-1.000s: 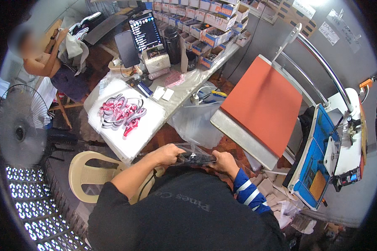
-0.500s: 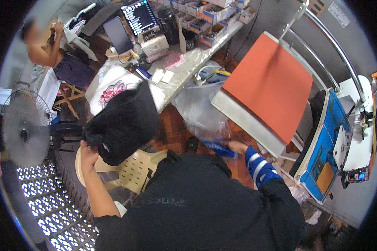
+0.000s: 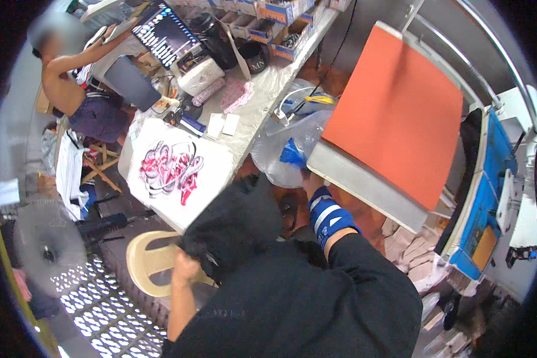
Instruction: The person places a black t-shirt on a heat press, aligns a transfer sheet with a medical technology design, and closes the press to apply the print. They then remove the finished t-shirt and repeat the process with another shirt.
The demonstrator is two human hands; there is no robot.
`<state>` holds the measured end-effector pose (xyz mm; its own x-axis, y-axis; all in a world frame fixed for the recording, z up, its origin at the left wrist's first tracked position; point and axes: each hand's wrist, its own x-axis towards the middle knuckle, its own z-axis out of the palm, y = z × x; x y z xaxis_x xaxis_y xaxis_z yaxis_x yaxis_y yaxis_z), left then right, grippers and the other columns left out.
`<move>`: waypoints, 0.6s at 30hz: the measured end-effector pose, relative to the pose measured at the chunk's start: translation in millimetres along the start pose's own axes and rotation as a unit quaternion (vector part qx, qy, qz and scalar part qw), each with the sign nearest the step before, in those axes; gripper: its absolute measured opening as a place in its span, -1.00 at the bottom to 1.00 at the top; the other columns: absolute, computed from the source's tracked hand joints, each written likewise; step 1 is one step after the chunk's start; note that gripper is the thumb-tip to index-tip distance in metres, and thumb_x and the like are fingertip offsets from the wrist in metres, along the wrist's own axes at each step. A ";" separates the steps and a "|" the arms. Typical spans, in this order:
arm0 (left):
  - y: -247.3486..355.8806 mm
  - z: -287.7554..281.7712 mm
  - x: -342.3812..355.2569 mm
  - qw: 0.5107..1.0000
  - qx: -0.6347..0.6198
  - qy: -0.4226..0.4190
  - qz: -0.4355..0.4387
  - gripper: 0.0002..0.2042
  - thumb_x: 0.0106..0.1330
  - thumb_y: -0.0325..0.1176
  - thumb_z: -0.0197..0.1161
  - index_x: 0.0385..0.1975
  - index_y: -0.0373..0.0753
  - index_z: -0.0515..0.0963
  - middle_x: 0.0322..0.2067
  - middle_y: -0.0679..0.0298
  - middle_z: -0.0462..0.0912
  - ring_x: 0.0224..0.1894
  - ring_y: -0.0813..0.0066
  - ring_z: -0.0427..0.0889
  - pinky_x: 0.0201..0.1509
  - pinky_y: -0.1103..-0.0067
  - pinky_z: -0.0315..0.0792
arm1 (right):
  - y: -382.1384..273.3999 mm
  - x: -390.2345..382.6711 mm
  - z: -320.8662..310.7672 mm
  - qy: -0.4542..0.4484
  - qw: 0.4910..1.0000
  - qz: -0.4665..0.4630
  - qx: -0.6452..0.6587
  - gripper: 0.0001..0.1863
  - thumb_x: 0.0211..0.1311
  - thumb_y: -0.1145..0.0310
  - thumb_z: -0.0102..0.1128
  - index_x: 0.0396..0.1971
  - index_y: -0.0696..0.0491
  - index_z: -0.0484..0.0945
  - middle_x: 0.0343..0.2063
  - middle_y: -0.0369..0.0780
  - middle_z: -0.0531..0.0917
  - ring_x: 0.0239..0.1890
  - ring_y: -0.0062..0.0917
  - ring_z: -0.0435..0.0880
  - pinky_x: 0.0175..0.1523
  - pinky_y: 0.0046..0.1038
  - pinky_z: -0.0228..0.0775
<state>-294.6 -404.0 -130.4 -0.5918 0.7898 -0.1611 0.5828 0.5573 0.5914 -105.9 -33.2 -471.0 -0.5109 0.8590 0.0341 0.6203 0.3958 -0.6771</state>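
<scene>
My left hand (image 3: 186, 267) is closed on a bunched black garment (image 3: 235, 215), at the edge of the table and in front of my body. The garment's exact shape cannot be made out against my black top. My right hand (image 3: 314, 184), with a blue and white band around the forearm, is stretched forward beside the pale front edge of the press bed. Its fingers look extended and somewhat blurred, with nothing seen in them. Just beyond it, a crumpled blue piece (image 3: 292, 154) lies at a clear plastic bag (image 3: 268, 161), apart from the hand.
A printed pink and black design on a white sheet (image 3: 206, 161) lies on the table. Behind it stand a monitor (image 3: 164, 36) and boxes of small parts (image 3: 280, 12). An orange press pad (image 3: 394, 119) is right, a beige chair (image 3: 140, 262) and a fan (image 3: 48, 253) left. Another person (image 3: 71, 89) works far left.
The blue piece has left my right hand and lies further forward at the plastic bag. My left hand has brought the black garment right and nearer, uncovering the printed sheet. The view has shifted.
</scene>
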 end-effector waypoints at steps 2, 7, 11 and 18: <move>17.6 4.1 41.1 0.979 -0.118 -0.062 -0.152 -0.64 0.12 -0.57 0.11 -0.05 -0.43 0.62 -0.07 -0.11 0.72 0.01 -0.07 0.69 0.18 0.26 0.51 | 44.3 35.5 81.6 0.106 0.988 0.108 0.013 -0.29 0.27 0.20 0.37 0.37 0.09 0.33 0.27 0.11 0.47 0.32 0.02 0.45 0.43 -0.09 0.21; 8.7 37.9 -5.6 0.942 -0.184 -0.121 -0.252 -0.61 0.18 -0.54 0.09 0.03 -0.41 0.62 -0.02 -0.11 0.72 0.08 0.03 0.69 0.18 0.36 0.50 | -63.4 118.2 64.6 0.003 0.984 0.179 -0.020 -0.12 0.29 -0.07 0.26 0.53 -0.12 0.14 0.52 0.04 0.10 0.49 0.11 0.17 0.50 0.01 0.07; -2.8 20.8 -24.3 0.944 -0.144 -0.102 -0.278 -0.58 0.25 -0.51 0.10 0.13 -0.40 0.58 0.13 0.00 0.67 0.18 0.09 0.63 0.27 0.33 0.45 | -9.2 142.8 96.8 -0.348 0.910 0.191 -0.118 -0.17 0.27 -0.06 0.18 0.53 -0.24 0.15 0.54 0.02 0.05 0.48 0.17 0.14 0.51 0.03 0.05; 27.4 43.4 23.5 0.952 -0.098 -0.054 -0.283 -0.64 0.35 -0.37 0.10 0.04 -0.45 0.57 0.00 -0.11 0.68 0.08 0.01 0.65 0.18 0.28 0.46 | -20.1 150.6 82.4 -0.122 0.985 0.114 0.048 -0.54 0.08 0.30 0.25 0.05 0.01 0.65 0.15 -0.01 0.61 0.21 -0.07 0.55 0.29 -0.15 0.39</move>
<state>-268.3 -359.1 -152.3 -0.7139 0.4037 -0.5722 0.0659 0.8522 0.5190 -244.3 61.4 -512.8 -0.4996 0.8141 -0.2960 0.6819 0.1589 -0.7139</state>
